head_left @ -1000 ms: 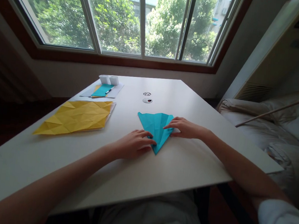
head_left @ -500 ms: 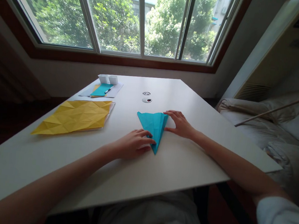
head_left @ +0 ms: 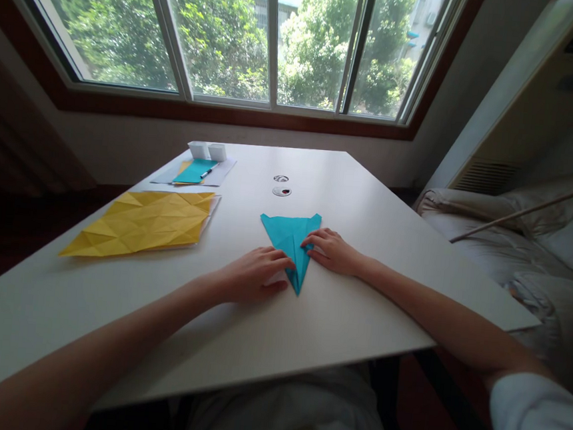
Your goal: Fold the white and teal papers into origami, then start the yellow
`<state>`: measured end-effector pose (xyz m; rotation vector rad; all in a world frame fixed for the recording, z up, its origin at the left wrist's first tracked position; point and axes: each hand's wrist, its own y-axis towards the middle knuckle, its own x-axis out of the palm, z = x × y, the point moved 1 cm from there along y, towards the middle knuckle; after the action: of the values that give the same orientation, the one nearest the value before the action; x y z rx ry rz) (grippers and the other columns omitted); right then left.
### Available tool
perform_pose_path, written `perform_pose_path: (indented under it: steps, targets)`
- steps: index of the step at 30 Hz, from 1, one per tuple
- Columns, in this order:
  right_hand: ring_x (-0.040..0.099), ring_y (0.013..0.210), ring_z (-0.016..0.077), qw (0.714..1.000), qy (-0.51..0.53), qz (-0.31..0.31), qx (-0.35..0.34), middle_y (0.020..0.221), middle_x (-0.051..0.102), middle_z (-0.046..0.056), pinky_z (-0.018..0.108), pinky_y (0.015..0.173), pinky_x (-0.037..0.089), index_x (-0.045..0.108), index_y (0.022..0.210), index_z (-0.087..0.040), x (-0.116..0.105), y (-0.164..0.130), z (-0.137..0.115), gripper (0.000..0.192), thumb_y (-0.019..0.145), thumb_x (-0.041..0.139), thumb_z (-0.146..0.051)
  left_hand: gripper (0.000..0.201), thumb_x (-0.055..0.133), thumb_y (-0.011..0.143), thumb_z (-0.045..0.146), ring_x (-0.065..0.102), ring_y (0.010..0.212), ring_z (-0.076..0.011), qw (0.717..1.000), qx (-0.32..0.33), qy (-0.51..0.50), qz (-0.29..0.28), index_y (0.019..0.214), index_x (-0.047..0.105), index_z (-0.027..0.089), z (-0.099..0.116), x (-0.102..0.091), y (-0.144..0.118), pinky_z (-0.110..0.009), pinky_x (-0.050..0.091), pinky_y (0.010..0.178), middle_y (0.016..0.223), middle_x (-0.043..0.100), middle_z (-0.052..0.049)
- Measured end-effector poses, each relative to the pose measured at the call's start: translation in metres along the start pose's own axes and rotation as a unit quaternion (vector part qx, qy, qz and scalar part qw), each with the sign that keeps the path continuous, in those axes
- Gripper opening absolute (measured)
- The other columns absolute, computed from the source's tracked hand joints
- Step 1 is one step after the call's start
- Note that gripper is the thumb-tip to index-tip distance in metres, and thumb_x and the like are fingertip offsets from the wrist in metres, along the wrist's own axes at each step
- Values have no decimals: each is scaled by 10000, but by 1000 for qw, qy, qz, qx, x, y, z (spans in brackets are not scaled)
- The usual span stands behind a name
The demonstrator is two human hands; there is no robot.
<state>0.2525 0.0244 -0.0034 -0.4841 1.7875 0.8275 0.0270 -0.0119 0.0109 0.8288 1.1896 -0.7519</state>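
Fingers of both hands, left hand [head_left: 256, 276] and right hand [head_left: 331, 251], press flat on the folded teal paper triangle [head_left: 290, 241], pinning it to the white surface [head_left: 338, 313].

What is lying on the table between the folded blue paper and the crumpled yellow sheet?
Nothing: in the head view, the stretch of white table between the blue paper and the yellow sheet is bare.

Folded paper [head_left: 292, 239] — solid turquoise blue. Creased sheet [head_left: 140, 223] — yellow, patterned with a grid of triangular fold lines. Table [head_left: 358, 315]: plain white. Small sheet [head_left: 193, 171] at far edge: turquoise, lying on white paper [head_left: 222, 172].
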Motion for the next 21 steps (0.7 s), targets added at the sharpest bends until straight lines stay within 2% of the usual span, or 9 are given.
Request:
perform_pose_path:
  steps: [3, 7, 10, 15, 21]
  targets:
    - [514, 1026, 199, 1000, 10, -22, 8, 1086, 581, 72, 363, 900, 368, 563, 1074, -229, 0, 0, -1, 245, 872, 427, -267, 354, 469, 856, 360, 541, 961, -217, 1000, -8, -12, -11, 1172, 472, 200, 2, -4, -1, -343, 409, 856, 1055, 579, -90]
    - [526, 1022, 206, 999, -14, -30, 28, 1084, 585, 72, 368, 895, 358, 570, 1069, -233, -2, 0, -3, 252, 878, 418, -297, 369, 483, 854, 377, 501, 1074, -244, 999, 23, 1, -45, 1215, 486, 303, 6, -8, -4, -365, 378, 916, 1222, 491, -85]
    - [533, 1013, 219, 998, -32, -31, 41, 1071, 588, 74, 385, 897, 342, 575, 1063, -236, -4, -1, -7, 269, 870, 434, -359, 354, 481, 859, 357, 488, 1105, -257, 998, 30, 1, -58, 1212, 501, 341, 7, -10, -6, -374, 376, 929, 1270, 450, -81]
    - [532, 1007, 251, 996, -49, -36, 59, 1068, 582, 96, 405, 892, 330, 571, 1054, -220, -7, -1, -15, 412, 792, 499, -529, 388, 498, 850, 341, 480, 1128, -271, 997, 24, 0, -80, 1237, 480, 367, 7, -12, -6, -401, 370, 945, 1314, 414, -85]
    - [527, 1002, 270, 994, -76, -40, 63, 1058, 571, 111, 422, 900, 318, 547, 1065, -206, -6, -2, -24, 582, 719, 473, -668, 434, 526, 839, 293, 352, 1256, -286, 993, 41, -28, -110, 1260, 456, 376, 4, -14, -9, -411, 318, 1002, 1390, 339, -74]
